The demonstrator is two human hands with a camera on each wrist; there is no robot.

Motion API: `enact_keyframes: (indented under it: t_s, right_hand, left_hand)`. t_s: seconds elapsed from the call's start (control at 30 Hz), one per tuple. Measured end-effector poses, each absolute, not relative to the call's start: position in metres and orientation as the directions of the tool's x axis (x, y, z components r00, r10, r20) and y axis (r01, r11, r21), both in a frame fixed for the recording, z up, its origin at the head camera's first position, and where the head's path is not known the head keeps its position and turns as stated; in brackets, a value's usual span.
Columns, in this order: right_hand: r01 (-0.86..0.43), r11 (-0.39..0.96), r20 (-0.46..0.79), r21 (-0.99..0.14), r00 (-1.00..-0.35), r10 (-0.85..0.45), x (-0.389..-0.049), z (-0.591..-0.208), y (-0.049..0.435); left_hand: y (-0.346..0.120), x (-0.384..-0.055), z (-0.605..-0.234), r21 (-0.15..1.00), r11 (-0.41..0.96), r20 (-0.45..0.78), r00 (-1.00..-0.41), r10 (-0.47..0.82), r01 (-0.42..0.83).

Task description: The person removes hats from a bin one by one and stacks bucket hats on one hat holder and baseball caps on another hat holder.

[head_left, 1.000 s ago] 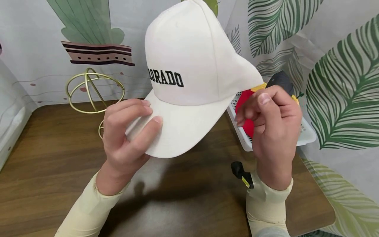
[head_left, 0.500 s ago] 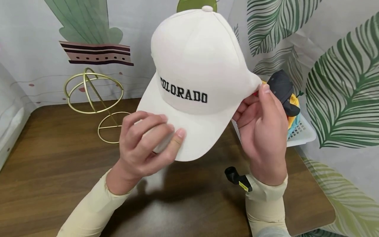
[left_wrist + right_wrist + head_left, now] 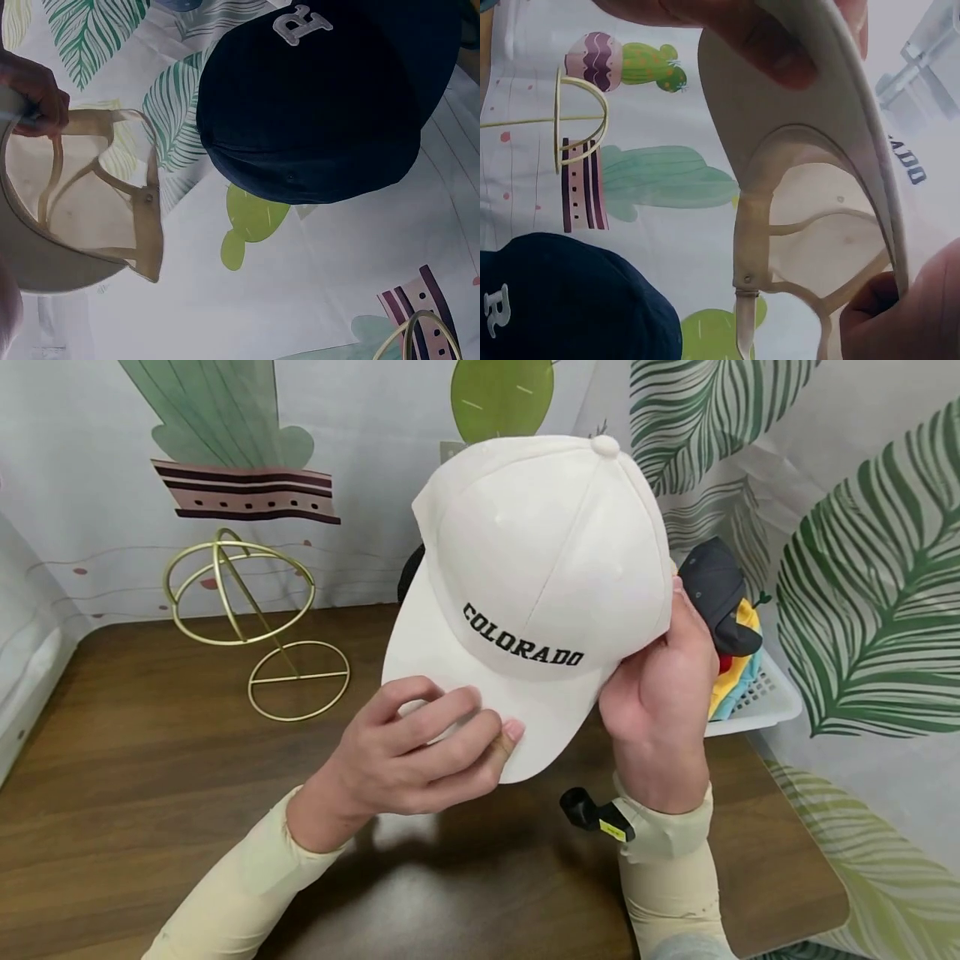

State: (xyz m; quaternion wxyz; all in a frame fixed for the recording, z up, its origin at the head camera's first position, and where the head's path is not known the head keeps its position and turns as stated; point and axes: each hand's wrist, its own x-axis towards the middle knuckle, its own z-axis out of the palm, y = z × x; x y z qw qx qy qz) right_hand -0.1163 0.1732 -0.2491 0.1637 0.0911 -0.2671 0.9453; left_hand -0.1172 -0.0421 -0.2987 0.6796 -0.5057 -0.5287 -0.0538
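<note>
Over the wooden table (image 3: 150,802), the left hand (image 3: 408,756) pinches the white COLORADO baseball cap (image 3: 540,552) by its brim; the right hand (image 3: 663,710) grips its side.

COLORADO (image 3: 522,639) runs in black capitals across the front of the white cap (image 3: 547,535), just above its brim (image 3: 558,714) — in the head view, the cap overlaps the far edge of the bench (image 3: 150,735). The right wrist view shows only the closing ADO clearly. A pale letter R (image 3: 301,26) stands on the dark cap (image 3: 315,112). The yellow label (image 3: 612,831) on the black device (image 3: 581,808) beside the right sleeve (image 3: 667,881) carries print (too small to read).
</note>
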Motion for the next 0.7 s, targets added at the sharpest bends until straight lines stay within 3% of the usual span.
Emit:
enact_keyframes:
  t_s: [0.27, 0.53, 0.63, 0.7]
  right_hand:
    - [-0.456, -0.745, 0.404, -0.487, -0.874, 0.271, -0.121, -0.253, 0.169]
    - [-0.471, -0.719, 0.427, -0.51, -0.865, 0.264, -0.12, -0.251, 0.169]
    - [-0.479, -0.713, 0.432, -0.512, -0.861, 0.269, -0.118, -0.251, 0.17]
    - [-0.494, -0.697, 0.444, -0.52, -0.853, 0.274, -0.117, -0.251, 0.171]
  left_hand:
    - [-0.046, -0.118, -0.299, -0.626, 0.398, 0.749, 0.374, 0.548, 0.671]
    - [-0.053, -0.119, -0.299, -0.505, 0.27, 0.763, 0.278, 0.583, 0.82]
    - [-0.054, -0.119, -0.297, -0.425, 0.268, 0.823, 0.245, 0.513, 0.865]
    - [-0.053, -0.119, -0.296, -0.323, 0.272, 0.897, 0.202, 0.392, 0.907]
